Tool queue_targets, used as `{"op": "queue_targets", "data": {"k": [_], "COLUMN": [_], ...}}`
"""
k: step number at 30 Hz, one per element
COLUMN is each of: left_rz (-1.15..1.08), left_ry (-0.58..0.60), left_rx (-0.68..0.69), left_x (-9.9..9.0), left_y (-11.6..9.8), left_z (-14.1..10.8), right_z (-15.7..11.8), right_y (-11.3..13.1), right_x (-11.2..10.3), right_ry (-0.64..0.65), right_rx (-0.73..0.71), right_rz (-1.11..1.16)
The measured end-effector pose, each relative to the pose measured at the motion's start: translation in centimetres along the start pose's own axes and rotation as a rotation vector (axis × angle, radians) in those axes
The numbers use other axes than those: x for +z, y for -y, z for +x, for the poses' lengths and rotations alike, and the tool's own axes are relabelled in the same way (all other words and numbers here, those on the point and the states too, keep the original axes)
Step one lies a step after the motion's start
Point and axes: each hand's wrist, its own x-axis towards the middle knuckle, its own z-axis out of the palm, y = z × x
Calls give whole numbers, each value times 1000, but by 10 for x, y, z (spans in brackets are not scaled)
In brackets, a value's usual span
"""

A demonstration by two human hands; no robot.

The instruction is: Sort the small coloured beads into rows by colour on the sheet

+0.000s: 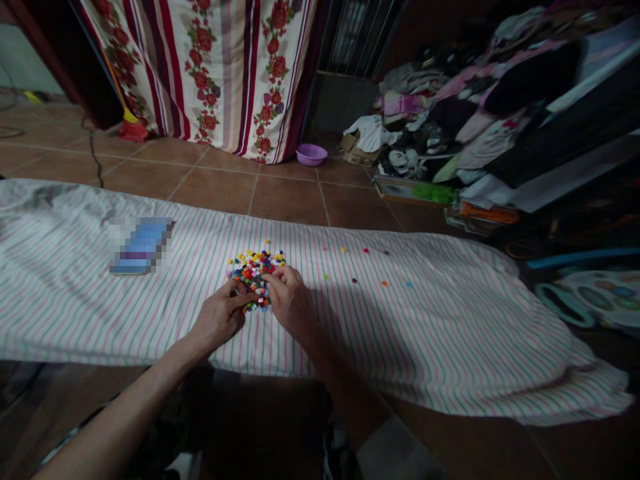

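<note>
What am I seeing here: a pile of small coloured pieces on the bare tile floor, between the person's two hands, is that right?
The pile of small coloured pieces is not on the tile floor: the head view shows it on a striped sheet, between the person's left hand and right hand.

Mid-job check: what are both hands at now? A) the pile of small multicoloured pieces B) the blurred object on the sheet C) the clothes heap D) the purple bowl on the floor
A. The left hand and right hand both reach into the pile of small multicoloured pieces on the striped sheet.
</note>
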Motion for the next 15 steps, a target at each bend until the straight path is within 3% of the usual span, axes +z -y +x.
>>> {"op": "queue_targets", "data": {"k": [7, 15], "left_rz": [-78, -51], "left_ry": [-29, -119], "left_rx": [-11, -228], "left_x": [0, -2], "left_y": [1, 6], "left_z": [0, 5], "right_z": [5, 5], "right_y": [0, 1], "right_x": [2, 7], "right_ry": [3, 3], "right_rx": [-52, -50], "right_rz": [-60, -19]}}
